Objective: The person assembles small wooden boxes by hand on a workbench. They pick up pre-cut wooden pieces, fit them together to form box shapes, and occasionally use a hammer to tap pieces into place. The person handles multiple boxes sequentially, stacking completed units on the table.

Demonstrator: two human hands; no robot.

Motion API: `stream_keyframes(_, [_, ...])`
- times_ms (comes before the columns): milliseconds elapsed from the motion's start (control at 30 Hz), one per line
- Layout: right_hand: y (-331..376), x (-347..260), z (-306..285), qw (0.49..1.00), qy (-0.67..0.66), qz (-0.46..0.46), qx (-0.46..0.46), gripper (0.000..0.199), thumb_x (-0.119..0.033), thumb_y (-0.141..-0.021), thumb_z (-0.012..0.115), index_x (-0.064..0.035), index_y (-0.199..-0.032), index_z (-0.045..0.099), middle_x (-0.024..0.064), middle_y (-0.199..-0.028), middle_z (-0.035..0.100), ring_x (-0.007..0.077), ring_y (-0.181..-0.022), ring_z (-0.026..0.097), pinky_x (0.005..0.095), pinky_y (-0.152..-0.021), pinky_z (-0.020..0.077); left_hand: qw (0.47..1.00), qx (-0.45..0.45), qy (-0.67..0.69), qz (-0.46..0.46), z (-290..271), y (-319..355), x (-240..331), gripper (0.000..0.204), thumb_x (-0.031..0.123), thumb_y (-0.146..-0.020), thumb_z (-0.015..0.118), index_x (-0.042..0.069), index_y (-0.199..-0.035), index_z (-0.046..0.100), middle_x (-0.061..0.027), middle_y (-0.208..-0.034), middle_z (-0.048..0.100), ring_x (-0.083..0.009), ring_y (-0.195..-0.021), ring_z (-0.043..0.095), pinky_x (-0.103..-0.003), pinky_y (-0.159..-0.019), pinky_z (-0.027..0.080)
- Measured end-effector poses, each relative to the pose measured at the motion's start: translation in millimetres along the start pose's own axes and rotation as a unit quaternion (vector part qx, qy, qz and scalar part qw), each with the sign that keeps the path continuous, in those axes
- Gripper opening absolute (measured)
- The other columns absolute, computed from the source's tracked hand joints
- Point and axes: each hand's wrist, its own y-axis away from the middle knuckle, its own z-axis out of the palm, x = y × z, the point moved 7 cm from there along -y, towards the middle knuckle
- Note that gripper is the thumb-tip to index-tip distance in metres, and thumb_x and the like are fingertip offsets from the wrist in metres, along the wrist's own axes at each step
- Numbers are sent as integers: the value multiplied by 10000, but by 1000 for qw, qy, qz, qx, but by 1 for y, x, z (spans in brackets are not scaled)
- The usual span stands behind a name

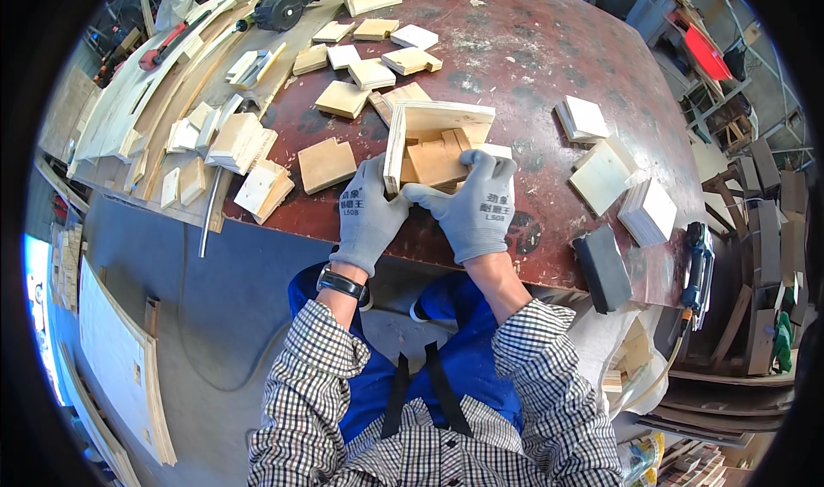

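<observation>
Near the front edge of the table, my left hand (369, 217) in a grey glove is closed on the lower left side of a plywood corner piece (472, 120). Its two panels stand at an angle to each other. My right hand (477, 204), also gloved, is closed round the right side of a notched wooden block (436, 159) inside that corner. Thumb and fingers of both hands meet close together below the block, and the gloves hide part of it. Just left of my left hand lies a loose notched block (326, 164).
Several notched blocks (343, 99) lie beyond my hands on the red-brown table (515, 49). White wood pieces (602, 176) and a dark grey block (602, 268) lie right. An air nailer (697, 264) hangs at the right edge. Far left are long boards (129, 101) and a circular saw (281, 10).
</observation>
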Motion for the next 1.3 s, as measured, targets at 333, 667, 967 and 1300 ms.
stream_keyframes(333, [0,11,7,995,-20,-76,-53,682,-302,-854,842,-114,-1417,508,185,-1113,571,366,-890,679,466,-710,582,999,-24,-7,-20,4,-1,0,478,243,-866,838,52,-1255,637,-169,-1137,676,-383,-1024,692,-467,-867,566])
stream_keyframes(667, [-8,37,15,984,-32,-32,-172,829,-323,-856,841,-63,-1517,415,249,-1271,573,431,-1032,679,504,-837,581,1000,-2,-2,10,3,0,6,502,264,-869,834,42,-1266,621,-173,-1126,666,-384,-1033,681,-470,-880,561])
stream_keyframes(967, [-10,35,15,978,-46,21,-204,910,-376,-871,822,-82,-1584,338,272,-1321,569,463,-1085,681,520,-884,572,1000,1,-5,2,3,-1,8,489,235,-873,825,41,-1275,625,-177,-1124,674,-381,-1049,682,-465,-900,561])
stream_keyframes(1300, [-14,35,-1,939,-297,56,-165,475,-126,-930,738,-61,-1395,669,85,-1048,667,137,-742,623,296,-726,545,1000,-3,-14,-4,3,0,5,500,253,-870,835,44,-1276,631,-172,-1112,679,-377,-1043,683,-463,-895,560])
